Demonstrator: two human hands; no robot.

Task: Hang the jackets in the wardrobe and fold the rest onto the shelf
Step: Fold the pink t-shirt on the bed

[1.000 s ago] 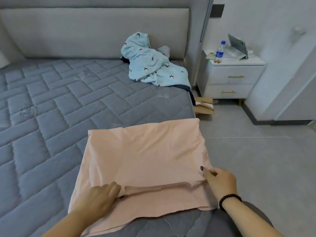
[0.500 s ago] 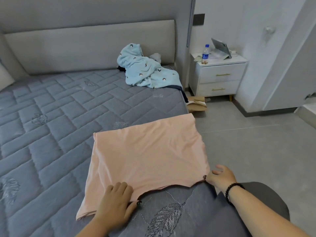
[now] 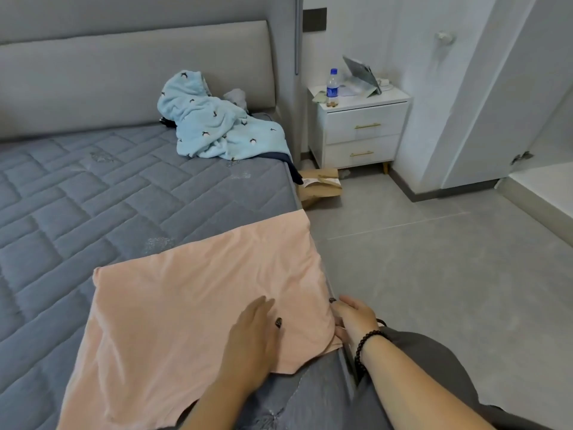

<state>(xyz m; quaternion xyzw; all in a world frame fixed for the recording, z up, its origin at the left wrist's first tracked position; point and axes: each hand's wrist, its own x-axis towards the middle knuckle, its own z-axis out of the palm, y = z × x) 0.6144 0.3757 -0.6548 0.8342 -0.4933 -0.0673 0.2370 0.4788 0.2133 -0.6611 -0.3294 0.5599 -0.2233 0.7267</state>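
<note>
Left hand slides across to smooth the folded pink garment

The left hand has moved from the near hem toward 3 o'clock and lies flat, fingers straight, on the pink garment at the mattress edge; the right hand pinches its 3 o'clock corner. Another fold looks due; the blue fleece jacket waits at 12 o'clock.

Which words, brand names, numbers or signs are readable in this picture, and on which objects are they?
No text can be read.
Water bottle on the nightstand: blue label, print too small and blurred.
Brown paper bag on the floor: white tag, print too blurred.
Pink garment and light blue hooded garment: no lettering visible.
</note>
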